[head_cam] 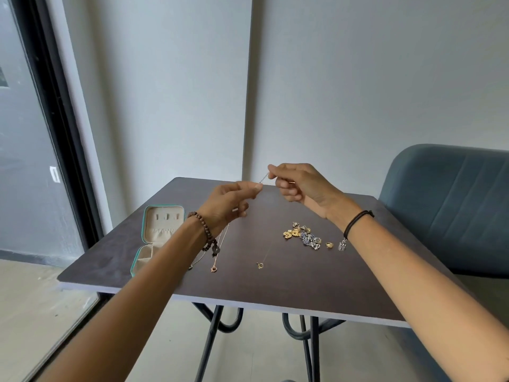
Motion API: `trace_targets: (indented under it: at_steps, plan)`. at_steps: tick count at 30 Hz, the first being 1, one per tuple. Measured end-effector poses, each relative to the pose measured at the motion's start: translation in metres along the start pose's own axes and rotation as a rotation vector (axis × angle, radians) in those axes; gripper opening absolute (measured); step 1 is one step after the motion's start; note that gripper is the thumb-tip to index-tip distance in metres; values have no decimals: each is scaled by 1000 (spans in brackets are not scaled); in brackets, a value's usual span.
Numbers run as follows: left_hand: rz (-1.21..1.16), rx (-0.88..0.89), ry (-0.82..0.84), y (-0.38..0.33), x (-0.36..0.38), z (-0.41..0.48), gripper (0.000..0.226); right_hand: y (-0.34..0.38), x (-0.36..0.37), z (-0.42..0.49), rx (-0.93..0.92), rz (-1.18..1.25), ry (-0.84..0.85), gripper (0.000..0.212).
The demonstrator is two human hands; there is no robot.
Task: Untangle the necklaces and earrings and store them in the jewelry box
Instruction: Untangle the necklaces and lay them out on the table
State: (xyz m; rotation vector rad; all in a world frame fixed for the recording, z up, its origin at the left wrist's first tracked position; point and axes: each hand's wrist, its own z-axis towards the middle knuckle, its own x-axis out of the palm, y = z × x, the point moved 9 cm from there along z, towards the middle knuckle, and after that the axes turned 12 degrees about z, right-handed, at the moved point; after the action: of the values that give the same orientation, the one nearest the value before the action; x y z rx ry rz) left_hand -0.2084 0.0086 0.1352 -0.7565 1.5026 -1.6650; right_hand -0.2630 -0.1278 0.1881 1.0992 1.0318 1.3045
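left hand (234, 197) and right hand (297, 186) both pinching thin silver chain necklace (264, 177), stretching it taut | risk: overpulling is likely tightening knots, snapping links

One open teal jewelry box (162, 236), one dark square table (248, 288), one blue padded chair (454, 205), at least two thin chain necklaces (214, 269).

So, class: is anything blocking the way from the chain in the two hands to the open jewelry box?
Nothing visible blocks the chain. Only the person's own left forearm crosses the right edge of the jewelry box.
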Motion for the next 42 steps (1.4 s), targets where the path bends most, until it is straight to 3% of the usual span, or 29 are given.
trace_targets:
  at_steps: [10, 21, 29, 37, 42]
  plan:
    - [-137, -107, 3, 78, 8, -18, 9, 16, -9, 10, -22, 124, -121, 20]
    - [-505, -311, -52, 123, 32, -25, 18, 14, -15, 13, 1, 210, -124, 18]
    - [-570, -267, -106, 124, 33, -22, 8, 9, -26, 16, 17, 209, -154, 18]
    - [-213, -288, -114, 134, 25, -31, 2, -3, -37, 32, -1, 209, -182, 19]
    - [64, -258, -80, 129, 21, -33, 12, -16, -42, 46, -24, 46, -208, 26]
